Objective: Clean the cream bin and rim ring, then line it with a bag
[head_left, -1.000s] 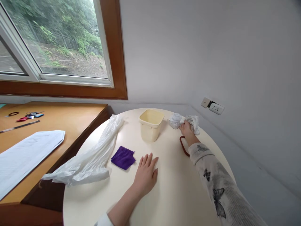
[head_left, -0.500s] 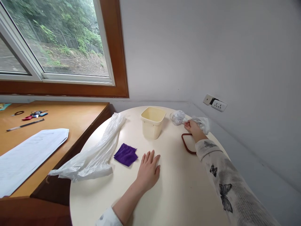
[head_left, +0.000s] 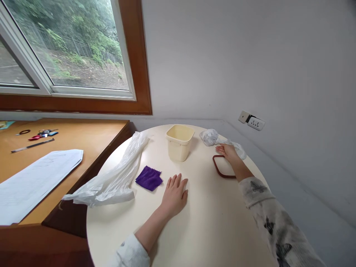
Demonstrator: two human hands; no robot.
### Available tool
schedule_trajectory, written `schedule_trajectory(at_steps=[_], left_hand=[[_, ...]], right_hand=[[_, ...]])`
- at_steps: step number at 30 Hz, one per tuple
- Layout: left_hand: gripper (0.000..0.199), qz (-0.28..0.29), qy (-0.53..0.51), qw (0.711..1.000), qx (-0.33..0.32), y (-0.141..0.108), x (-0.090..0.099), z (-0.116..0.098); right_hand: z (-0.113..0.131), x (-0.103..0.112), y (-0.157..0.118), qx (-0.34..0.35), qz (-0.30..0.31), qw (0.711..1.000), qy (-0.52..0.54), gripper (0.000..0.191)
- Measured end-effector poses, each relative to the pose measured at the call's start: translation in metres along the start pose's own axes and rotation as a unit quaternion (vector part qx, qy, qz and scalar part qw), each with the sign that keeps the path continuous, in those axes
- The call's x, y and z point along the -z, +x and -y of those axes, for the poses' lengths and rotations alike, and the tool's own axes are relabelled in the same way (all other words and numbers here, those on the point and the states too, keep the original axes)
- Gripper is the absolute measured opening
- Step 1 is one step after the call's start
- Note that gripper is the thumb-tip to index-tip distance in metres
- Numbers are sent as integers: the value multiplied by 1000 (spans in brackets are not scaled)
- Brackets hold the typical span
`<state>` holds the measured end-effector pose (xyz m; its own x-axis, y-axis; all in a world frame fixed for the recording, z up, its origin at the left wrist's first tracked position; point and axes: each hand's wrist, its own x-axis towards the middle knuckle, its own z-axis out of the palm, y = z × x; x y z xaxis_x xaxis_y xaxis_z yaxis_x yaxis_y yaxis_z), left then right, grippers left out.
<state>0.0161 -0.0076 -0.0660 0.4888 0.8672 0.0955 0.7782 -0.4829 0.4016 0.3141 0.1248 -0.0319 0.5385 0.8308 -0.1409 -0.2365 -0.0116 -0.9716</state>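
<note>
My left hand [head_left: 174, 195] lies flat on the round table [head_left: 203, 218], fingers stretched out, just right of a folded purple cloth [head_left: 149, 178]. Over the table's right side, my right hand [head_left: 226, 151] has its fingers extended and holds nothing. Beside and partly behind it is a white plastic bag [head_left: 238, 149] whose filled, knotted end [head_left: 209, 137] lies to the left. A reddish-brown square frame [head_left: 219, 171] rests just below that hand, its right part hidden by my wrist. Beyond my left hand stands a cream plastic bin [head_left: 180, 144].
Another white plastic bag [head_left: 116, 178] stretches along the table's left edge and hangs over it. On the wooden desk [head_left: 91, 137] at left are papers [head_left: 41, 185], a pen [head_left: 32, 145] and keys [head_left: 44, 134]. A wall socket [head_left: 256, 123] sits at right.
My right hand has let go of the white plastic bag and its fingers have straightened. The bag's right part has sunk lower. My left hand stays on the table.
</note>
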Motion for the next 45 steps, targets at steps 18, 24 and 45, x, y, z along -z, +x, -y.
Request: schedule_trajectory(at_steps=[18, 24, 45], left_hand=[[33, -201, 13, 957, 207, 2, 52, 58], [39, -155, 19, 964, 216, 2, 43, 62], [27, -118, -109, 981, 105, 6, 31, 33]], right_hand=[[-80, -47, -175, 355, 294, 828, -318, 27], [-75, -47, -180, 358, 286, 819, -344, 25], [-77, -57, -214, 333, 286, 762, -477, 15]])
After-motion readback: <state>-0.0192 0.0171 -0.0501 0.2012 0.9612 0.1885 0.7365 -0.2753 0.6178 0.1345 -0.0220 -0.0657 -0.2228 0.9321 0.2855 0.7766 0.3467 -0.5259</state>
